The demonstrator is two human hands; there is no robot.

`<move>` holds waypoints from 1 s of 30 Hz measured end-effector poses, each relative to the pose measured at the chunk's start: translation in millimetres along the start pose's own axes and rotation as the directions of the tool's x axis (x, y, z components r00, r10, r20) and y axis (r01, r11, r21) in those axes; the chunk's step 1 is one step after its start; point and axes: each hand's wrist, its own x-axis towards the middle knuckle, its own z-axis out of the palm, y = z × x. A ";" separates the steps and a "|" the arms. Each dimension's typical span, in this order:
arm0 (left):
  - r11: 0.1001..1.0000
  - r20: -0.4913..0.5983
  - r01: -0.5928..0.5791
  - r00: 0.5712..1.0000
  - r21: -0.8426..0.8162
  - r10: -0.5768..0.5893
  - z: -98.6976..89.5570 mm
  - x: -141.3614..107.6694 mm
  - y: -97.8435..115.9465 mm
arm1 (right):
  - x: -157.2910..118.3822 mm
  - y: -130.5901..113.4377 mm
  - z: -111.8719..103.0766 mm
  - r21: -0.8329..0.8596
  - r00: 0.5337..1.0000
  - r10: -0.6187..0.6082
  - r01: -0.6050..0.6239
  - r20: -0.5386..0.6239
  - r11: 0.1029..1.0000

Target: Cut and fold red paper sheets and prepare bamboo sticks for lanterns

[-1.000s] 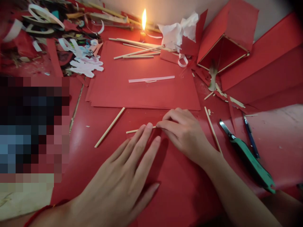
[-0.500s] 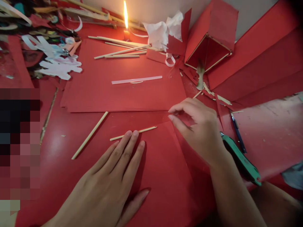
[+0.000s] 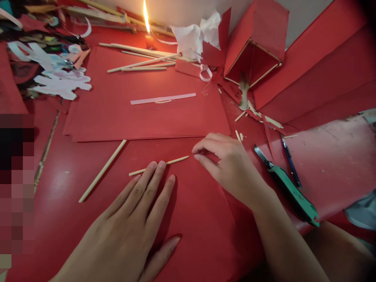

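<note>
Two hands, one lit candle point(image 3: 149, 41)

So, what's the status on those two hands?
Left hand flat, fingers on thin wooden stick. Right hand near its tip, grip unclear. Green-handled knife off to the right, not in the way.

Overall light moderate. Candle point(image 3: 149, 41): flame point(image 3: 146, 17) overexposed, orange glow around it. Whitish glare on tabletop point(image 3: 331, 168), right of and nearer than candle. Soft shadow beside left hand point(image 3: 126, 223), nearer than candle. Far right of candle: black corner, stretched edges. Fine detail slightly soft.
</note>
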 end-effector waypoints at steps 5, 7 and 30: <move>1.000 -0.012 -0.003 1.000 0.001 0.003 -1.8 2.5 -0.9 | 0.7 -2.3 6.3 0.004 0.999 -0.039 0.039 0.009 0.999; 1.000 -0.019 -0.006 1.000 0.012 0.007 -2.8 3.4 -1.3 | 1.6 -2.2 8.8 0.001 0.999 -0.046 0.046 0.000 0.999; 0.998 -0.099 -0.056 0.993 0.012 0.057 8.7 4.4 -8.5 | -65.0 14.1 -33.8 0.006 0.836 0.174 -0.200 -0.520 0.980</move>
